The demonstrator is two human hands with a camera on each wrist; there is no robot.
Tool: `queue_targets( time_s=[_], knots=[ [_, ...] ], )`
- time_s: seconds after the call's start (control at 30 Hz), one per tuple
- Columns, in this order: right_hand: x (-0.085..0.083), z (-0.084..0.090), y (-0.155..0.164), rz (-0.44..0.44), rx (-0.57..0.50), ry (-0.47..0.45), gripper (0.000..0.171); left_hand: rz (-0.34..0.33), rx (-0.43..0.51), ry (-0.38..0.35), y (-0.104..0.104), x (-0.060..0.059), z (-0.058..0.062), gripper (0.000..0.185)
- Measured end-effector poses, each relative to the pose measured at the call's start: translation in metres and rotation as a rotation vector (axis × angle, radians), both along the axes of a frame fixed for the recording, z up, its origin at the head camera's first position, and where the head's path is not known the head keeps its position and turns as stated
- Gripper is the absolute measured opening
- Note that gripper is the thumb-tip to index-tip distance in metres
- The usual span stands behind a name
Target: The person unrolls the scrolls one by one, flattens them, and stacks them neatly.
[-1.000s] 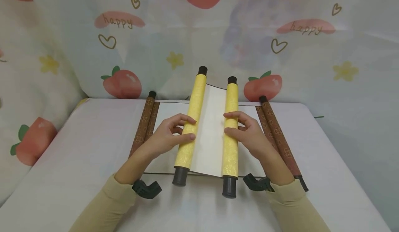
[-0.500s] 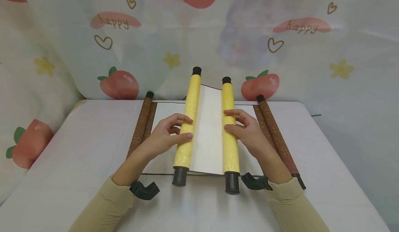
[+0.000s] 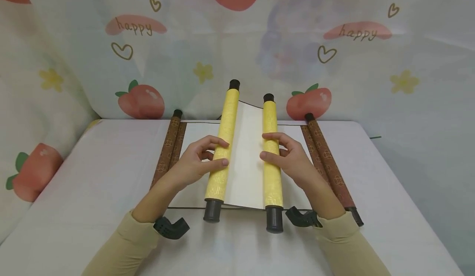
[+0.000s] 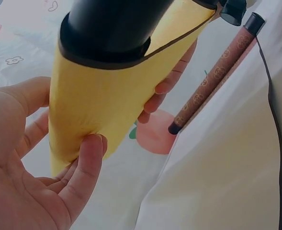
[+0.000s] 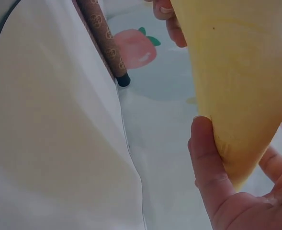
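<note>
A yellow scroll with black end knobs is held up, partly unrolled, a strip of its white paper (image 3: 245, 156) showing between the two rolls. My left hand (image 3: 198, 160) grips the left yellow roll (image 3: 227, 119), thumb and fingers curled round it. The right yellow roll (image 3: 271, 185) sits in the grip of my right hand (image 3: 291, 154). In the left wrist view the scroll's yellow backing (image 4: 93, 100) stretches from my thumb toward the other hand. The right wrist view has the yellow backing (image 5: 246, 81) pinched at its lower end.
Below it, a second scroll lies spread on the white table (image 3: 111, 152), its white sheet (image 3: 196, 193) between a left brown patterned roller (image 3: 167, 148) and a right brown roller (image 3: 332, 164). Behind hangs a curtain (image 3: 237, 53) printed with fruit. Each wrist wears a black mount (image 3: 171, 227).
Both hands and the yellow scroll have shifted slightly left in the head view, as has the whole background. The right roll has turned a little and both grips stay the same.
</note>
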State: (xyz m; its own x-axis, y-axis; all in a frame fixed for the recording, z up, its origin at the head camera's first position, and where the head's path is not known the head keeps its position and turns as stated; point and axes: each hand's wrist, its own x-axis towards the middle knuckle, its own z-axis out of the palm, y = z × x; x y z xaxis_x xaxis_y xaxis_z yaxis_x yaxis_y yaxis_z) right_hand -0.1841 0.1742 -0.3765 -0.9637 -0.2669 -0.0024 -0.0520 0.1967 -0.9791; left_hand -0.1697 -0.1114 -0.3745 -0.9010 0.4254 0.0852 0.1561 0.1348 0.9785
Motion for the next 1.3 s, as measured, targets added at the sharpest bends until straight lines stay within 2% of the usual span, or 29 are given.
queue_targets(
  time_s=[0.13,0.4,0.5,0.77,1.13,1.3],
  knots=[
    [0.0015,0.0013,0.0005,0.002,0.002,-0.001,0.055,-0.004,-0.004,0.004,-0.0001,0.0000,0.0004,0.037],
    [0.0008,0.0021,0.0006,0.026,0.090,-0.011,0.053,-0.005,-0.003,0.009,-0.0038,0.0021,0.0031,0.036],
    [0.0002,0.0029,0.0007,0.030,0.074,-0.008,0.055,-0.002,0.000,0.005,-0.0041,0.0023,0.0039,0.036],
    [-0.0001,0.0055,0.0037,-0.033,0.010,0.005,0.058,-0.003,0.005,0.008,-0.0023,0.0020,0.0026,0.037],
    [-0.0010,0.0055,0.0054,-0.057,-0.015,-0.013,0.051,-0.002,0.008,0.017,-0.0053,0.0018,0.0047,0.037],
    [0.0003,0.0069,0.0081,-0.064,0.009,-0.030,0.050,0.005,-0.002,0.020,-0.0044,0.0014,0.0064,0.037]
  ],
)
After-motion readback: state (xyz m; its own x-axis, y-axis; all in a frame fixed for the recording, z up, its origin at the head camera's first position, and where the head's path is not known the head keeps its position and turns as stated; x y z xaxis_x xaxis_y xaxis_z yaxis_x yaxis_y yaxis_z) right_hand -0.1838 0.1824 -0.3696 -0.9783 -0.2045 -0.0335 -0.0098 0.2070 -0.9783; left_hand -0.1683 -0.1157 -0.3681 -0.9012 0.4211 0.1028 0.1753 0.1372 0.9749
